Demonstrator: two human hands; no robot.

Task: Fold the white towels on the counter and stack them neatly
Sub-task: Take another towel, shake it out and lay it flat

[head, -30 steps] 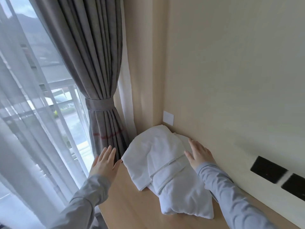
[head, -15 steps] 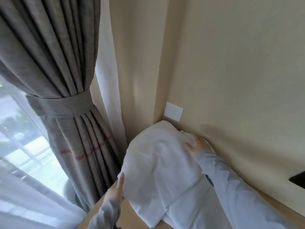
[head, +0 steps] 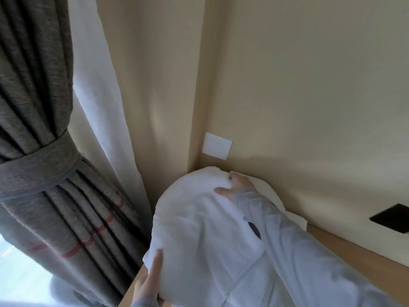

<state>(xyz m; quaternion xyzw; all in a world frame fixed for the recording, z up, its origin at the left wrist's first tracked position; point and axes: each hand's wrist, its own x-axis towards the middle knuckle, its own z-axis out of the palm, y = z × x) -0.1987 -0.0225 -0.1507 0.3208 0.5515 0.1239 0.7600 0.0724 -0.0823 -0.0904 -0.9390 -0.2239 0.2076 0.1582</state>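
A pile of white towels (head: 194, 220) lies bunched in the corner of the wooden counter (head: 354, 253), against the beige wall. My right hand (head: 234, 185) reaches over the pile and grips the top towel near its far edge, fingers curled into the cloth. My left hand (head: 148, 282) holds the near left edge of the same towel, thumb on top and fingers hidden beneath it. More white cloth (head: 274, 196) pokes out behind my right sleeve.
A tied grey curtain (head: 44, 151) with a white lining hangs close on the left. A white wall plate (head: 217, 146) sits just above the towels. A black socket (head: 391, 218) is set in the wall at right.
The view has moved closer to the corner. My right hand slid further back and closed on the top towel. My left hand came in from the side and took hold of the towel's near edge.
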